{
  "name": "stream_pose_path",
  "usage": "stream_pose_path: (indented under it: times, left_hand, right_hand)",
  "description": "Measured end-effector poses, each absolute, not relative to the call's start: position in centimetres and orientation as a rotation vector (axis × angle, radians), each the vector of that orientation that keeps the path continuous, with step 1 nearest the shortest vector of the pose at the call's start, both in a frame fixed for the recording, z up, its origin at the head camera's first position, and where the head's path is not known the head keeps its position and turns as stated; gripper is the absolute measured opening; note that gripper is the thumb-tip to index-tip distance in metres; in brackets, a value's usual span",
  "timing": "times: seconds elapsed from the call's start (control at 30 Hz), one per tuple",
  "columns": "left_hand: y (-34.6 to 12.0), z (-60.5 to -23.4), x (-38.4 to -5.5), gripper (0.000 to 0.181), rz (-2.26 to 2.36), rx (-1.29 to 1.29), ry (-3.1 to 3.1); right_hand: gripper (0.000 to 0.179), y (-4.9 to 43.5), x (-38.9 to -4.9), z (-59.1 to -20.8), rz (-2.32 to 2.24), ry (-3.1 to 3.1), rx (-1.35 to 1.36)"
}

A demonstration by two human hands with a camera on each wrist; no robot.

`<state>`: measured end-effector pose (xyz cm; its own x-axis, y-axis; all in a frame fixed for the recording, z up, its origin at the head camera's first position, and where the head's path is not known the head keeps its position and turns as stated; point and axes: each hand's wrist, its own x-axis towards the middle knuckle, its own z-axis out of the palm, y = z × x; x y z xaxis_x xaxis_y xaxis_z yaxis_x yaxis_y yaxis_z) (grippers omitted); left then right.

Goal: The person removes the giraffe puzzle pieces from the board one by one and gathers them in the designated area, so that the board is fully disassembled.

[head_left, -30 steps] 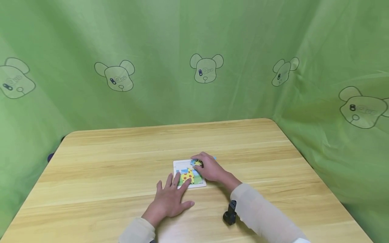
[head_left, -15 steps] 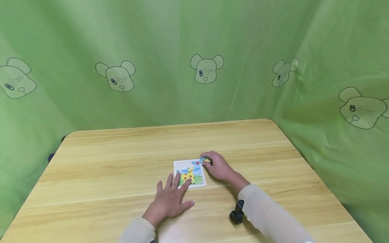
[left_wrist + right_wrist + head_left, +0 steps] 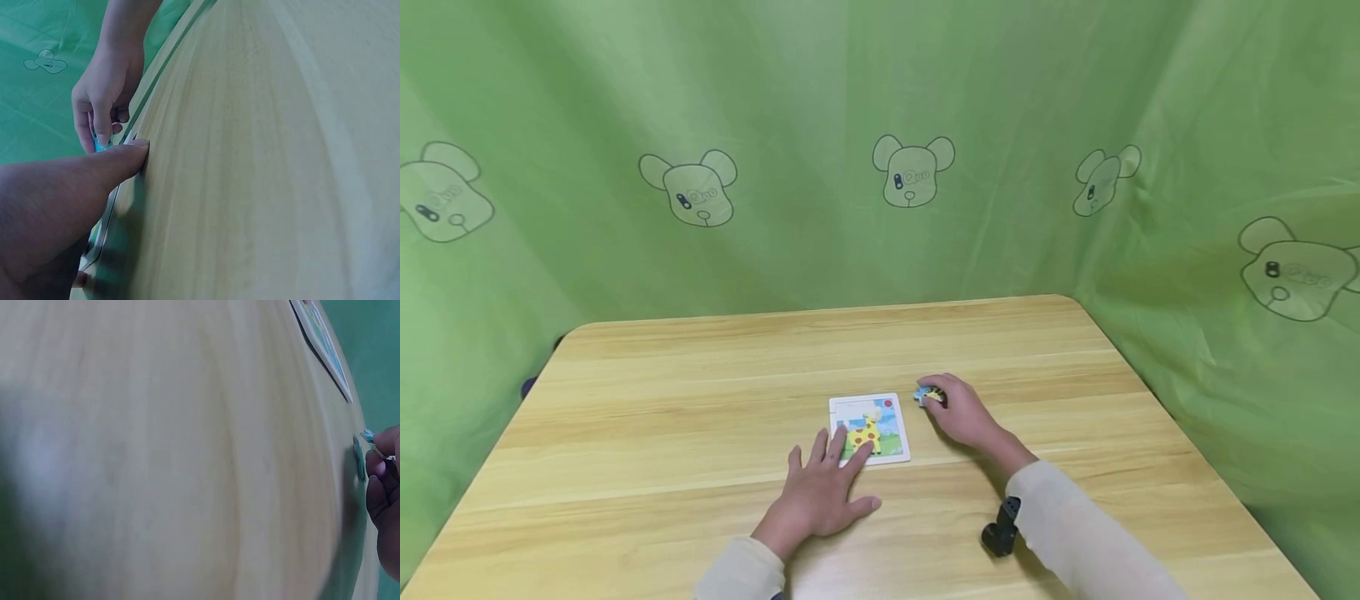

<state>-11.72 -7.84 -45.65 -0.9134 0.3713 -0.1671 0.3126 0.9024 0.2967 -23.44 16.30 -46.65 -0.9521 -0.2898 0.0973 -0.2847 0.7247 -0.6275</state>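
Note:
My left hand (image 3: 820, 492) lies flat with spread fingers, the fingertips on the near left part of a white-framed jigsaw puzzle (image 3: 906, 442). The picture in it has a yellow giraffe with red spots; a pale bare area shows at its upper left. To the right of the frame, my right hand (image 3: 958, 410) pinches a blue, yellow and black puzzle piece (image 3: 928, 395) between thumb and fingers. In the right wrist view, the held puzzle piece (image 3: 368, 435) appears just above the table, and a thin dark-edged flat object (image 3: 359, 457) lies below it.
The wooden table (image 3: 700, 400) has rounded far corners. Green curtain (image 3: 805, 167) with mouse-like heads printed on it hangs around its back and sides. A black wrist-worn camera (image 3: 1002, 529) projects below the right sleeve (image 3: 1082, 533).
My right hand has carried the puzzle piece rightward, from over the frame's upper right corner to beside it. That corner, with a red dot, is now uncovered. My left hand stays put.

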Motion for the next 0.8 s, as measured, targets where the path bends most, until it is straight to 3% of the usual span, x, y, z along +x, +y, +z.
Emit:
stream_pose_path:
  times: [0.8]
  left_hand:
    - [-7.8, -45.8, -11.7, 0.075, 0.400, 0.513, 2.847]
  right_hand:
    - [0.033, 18.4, -23.5, -46.9, -1.072, 2.929, -0.400]
